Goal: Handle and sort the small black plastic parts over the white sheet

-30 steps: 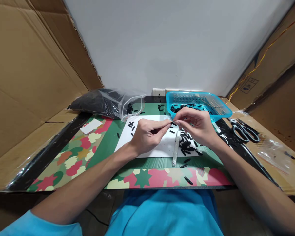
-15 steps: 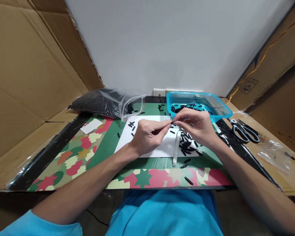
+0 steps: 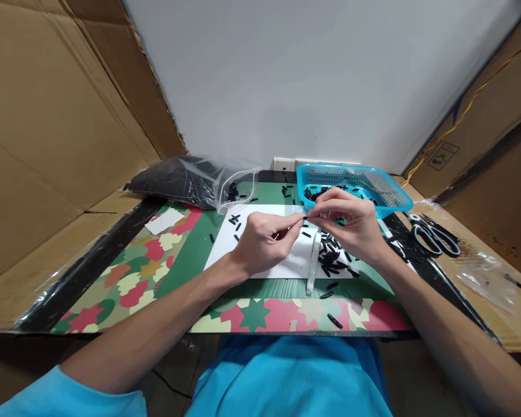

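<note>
A small black piece point(image 3: 305, 218) is pinched between both hands above a white sheet point(image 3: 264, 270). My left hand point(image 3: 264, 240) grips its left end between thumb and forefinger. From the other side, my right hand point(image 3: 349, 223) pinches it with thumb and fingertips; the piece is mostly hidden, so its exact kind does not show. Under and beside my right hand lies a pile of slim black pieces point(image 3: 330, 258). A narrow whitish strip point(image 3: 313, 263) lies along the left edge of that pile. A few more black pieces point(image 3: 234, 219) are scattered left of my left hand.
A blue plastic basket point(image 3: 399, 202) with black pieces stands behind my right hand. At the back left lies a clear zip bag point(image 3: 178, 179) full of dark material. Scissors point(image 3: 434, 238) and a small plastic bag point(image 3: 486, 281) are at the right. Cardboard walls point(image 3: 69, 87) flank the table.
The view has shifted slightly. Both hands keep their pinch on the small black piece, with the right fingers drawn slightly to the right.
</note>
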`<action>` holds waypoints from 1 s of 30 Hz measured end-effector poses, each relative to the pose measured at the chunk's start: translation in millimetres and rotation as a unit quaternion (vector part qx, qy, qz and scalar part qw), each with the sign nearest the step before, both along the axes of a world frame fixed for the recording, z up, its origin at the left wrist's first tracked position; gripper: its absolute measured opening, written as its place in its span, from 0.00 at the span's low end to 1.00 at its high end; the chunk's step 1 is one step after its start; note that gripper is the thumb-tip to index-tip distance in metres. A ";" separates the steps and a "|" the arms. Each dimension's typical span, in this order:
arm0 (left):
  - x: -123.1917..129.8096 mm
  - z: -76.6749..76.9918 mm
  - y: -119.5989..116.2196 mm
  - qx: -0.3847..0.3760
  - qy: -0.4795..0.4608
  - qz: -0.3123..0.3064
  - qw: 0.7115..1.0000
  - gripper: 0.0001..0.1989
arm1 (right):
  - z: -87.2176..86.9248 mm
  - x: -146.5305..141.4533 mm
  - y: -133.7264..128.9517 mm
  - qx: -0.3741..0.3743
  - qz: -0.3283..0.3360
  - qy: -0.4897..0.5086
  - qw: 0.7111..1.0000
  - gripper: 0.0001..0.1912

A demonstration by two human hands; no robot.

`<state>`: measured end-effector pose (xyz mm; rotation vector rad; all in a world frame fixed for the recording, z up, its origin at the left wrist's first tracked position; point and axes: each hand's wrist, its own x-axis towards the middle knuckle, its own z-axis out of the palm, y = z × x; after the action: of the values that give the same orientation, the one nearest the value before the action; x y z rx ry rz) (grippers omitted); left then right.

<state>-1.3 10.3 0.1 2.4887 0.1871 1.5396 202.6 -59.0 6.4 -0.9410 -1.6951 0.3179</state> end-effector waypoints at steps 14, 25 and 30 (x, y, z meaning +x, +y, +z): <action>-1.1 -5.9 1.2 0.053 -0.004 0.032 0.998 0.07 | -3.0 -6.3 -1.3 -0.004 -0.016 0.031 0.999 0.03; -2.8 -9.6 4.2 0.095 0.010 0.043 0.994 0.08 | -3.8 -6.4 -2.7 -0.017 -0.023 0.028 0.999 0.02; -3.9 -11.2 5.8 0.139 0.019 0.061 0.988 0.10 | -5.0 -7.8 -3.0 0.000 -0.032 0.019 0.999 0.02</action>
<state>-5.2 16.2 -11.1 2.7692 0.1415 1.6677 194.8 -62.0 1.4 -0.9816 -1.6278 0.2924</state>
